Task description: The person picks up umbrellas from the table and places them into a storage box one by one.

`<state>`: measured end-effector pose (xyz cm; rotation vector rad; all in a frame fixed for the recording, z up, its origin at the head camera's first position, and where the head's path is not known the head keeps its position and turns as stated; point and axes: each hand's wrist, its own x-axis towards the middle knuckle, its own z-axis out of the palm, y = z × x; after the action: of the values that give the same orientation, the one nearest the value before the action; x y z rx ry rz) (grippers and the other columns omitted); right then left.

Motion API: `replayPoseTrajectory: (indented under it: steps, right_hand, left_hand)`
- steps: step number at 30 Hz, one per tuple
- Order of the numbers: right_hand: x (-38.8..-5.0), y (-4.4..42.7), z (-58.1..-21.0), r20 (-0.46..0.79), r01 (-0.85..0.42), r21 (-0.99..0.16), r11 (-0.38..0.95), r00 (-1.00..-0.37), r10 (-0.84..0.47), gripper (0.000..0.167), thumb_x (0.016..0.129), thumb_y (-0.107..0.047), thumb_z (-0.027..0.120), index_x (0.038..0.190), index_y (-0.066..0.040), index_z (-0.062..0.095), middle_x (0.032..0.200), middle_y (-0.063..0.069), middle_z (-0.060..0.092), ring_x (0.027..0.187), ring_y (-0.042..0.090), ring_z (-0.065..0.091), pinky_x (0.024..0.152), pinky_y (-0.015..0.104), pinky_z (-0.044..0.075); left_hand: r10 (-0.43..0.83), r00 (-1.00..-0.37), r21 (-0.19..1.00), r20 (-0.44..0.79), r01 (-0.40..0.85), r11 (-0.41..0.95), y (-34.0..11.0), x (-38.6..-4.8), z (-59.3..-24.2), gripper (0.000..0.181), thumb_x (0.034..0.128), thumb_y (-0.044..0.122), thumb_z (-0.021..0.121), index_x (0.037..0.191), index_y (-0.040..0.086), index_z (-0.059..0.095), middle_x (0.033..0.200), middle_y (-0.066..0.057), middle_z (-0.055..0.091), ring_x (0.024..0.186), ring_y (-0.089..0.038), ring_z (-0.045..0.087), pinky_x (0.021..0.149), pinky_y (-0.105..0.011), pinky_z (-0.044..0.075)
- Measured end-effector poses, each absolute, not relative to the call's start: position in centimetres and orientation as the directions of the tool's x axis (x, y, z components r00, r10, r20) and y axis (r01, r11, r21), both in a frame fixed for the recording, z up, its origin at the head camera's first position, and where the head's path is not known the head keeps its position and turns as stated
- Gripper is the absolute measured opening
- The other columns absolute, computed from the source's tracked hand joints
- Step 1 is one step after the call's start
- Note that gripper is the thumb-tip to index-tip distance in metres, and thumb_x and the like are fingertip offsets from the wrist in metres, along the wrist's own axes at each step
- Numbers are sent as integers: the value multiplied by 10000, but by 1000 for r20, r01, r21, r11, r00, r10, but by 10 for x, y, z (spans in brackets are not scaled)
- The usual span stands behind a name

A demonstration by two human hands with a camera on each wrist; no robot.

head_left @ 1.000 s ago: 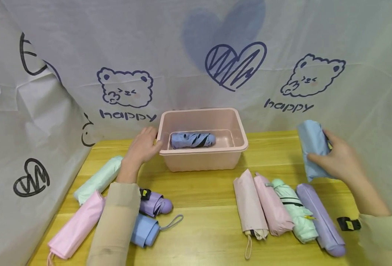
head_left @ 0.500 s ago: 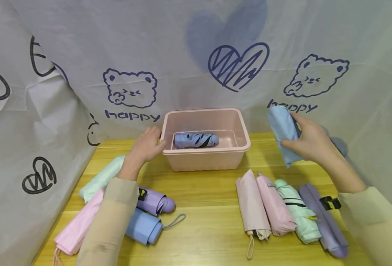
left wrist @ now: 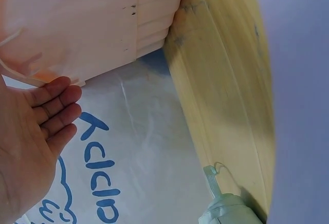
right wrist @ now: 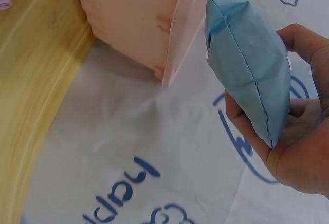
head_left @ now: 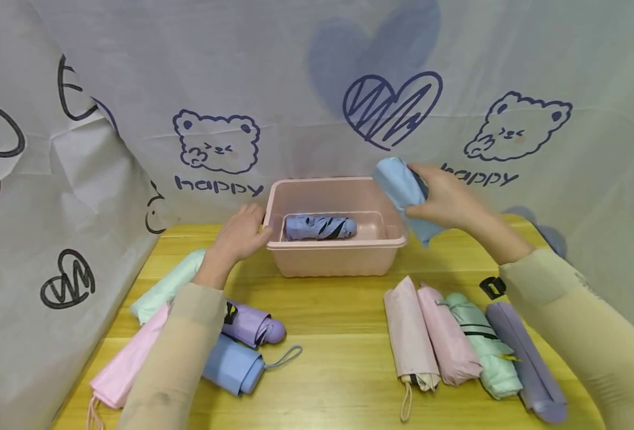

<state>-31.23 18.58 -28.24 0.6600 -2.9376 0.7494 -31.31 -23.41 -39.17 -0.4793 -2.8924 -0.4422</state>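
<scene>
By the pink bin's (head_left: 338,261) right rim: light-blue folded umbrella (head_left: 401,188), gripped by the right hand (head_left: 448,197), the nearer one; long axis aslant to the bin.
At its left rim: left hand (head_left: 241,232), fingers loosely extended, grasping nothing.

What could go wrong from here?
1. The light-blue bundle, tilted in the right hand by the bin's right rim, might snag there if lowered too soon.
2. A snag could nudge the bin, though the left hand is at its left rim.
3. The blue-and-black umbrella lies inside; the bundle could land on it.
</scene>
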Motion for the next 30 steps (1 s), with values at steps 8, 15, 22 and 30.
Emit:
replayPoseTrajectory:
  steps: [8, 15, 22, 30]
  right_hand:
    - [-337, 159, -292, 161, -579, -378, 722, -810, -564, 895, 775, -139, 800, 1556, 23, 394, 1382, 247, 583, 1105, 392, 598, 926, 576, 535]
    - [-349, 132, -293, 93, -675, -280, 683, -727, -681, 887, 778, -179, 825, 1551, -18, 421, 1377, 200, 605, 1112, 355, 613, 909, 531, 544]
    - [-355, 104, -295, -10, -719, -206, 664, -677, -736, 935, 798, -215, 823, 1614, -143, 371, 1463, 132, 567, 1141, 314, 592, 913, 509, 524]
    - [-367, 79, -304, -109, -792, -176, 584, -574, -811, 848, 818, -177, 809, 1572, -101, 429, 1466, 103, 568, 1222, 272, 553, 1043, 463, 461]
  left_hand:
    - [301, -929, 259, 214, 351, 900, -230, -311, -390, 497, 926, 334, 450, 1233, -34, 581, 1252, -179, 588, 1174, -344, 494, 1033, -507, 442]
    - [288, -934, 265, 212, 339, 903, -230, -310, -389, 480, 934, 316, 478, 1254, -26, 581, 1260, -170, 591, 1179, -337, 495, 1038, -509, 443]
    - [286, -936, 259, 205, 334, 906, -232, -310, -388, 497, 934, 319, 470, 1271, -31, 574, 1272, -175, 589, 1188, -340, 496, 1046, -509, 438]
    - [297, -933, 217, 206, 339, 915, -232, -311, -388, 510, 936, 326, 439, 1262, -46, 564, 1262, -184, 579, 1176, -343, 498, 1031, -501, 447]
